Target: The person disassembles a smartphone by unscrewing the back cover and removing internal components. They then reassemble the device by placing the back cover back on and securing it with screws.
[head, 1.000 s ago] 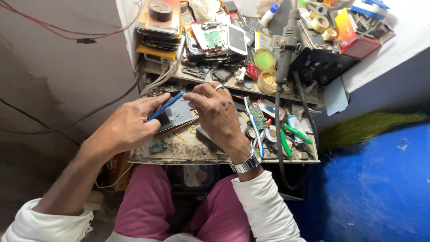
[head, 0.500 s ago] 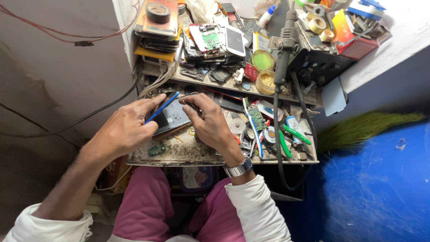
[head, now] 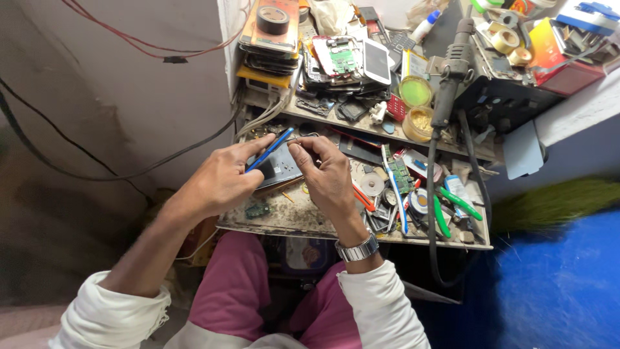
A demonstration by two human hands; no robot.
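- The left hand (head: 223, 181) is closed around a blue-handled tool (head: 270, 149), thumb and fingers pinching its shaft; the tool's long axis slants up and to the right, its tip near the right hand's fingertips
- The right hand (head: 326, 174) is pinched on something too small to tell, just above the dark phone (head: 279, 173)
- The phone lies flat on the cluttered workbench (head: 290, 220), directly under and between both hands, partly covered by the left one
- The left hand sits nearer the phone's body; the right is at its upper right edge
- Close to the right: a toothbrush (head: 392, 187), green-handled pliers (head: 452, 207) and a small circuit board (head: 400, 173)
- A hot-air wand (head: 452, 64) with its black hose stands behind on the shelf, well apart
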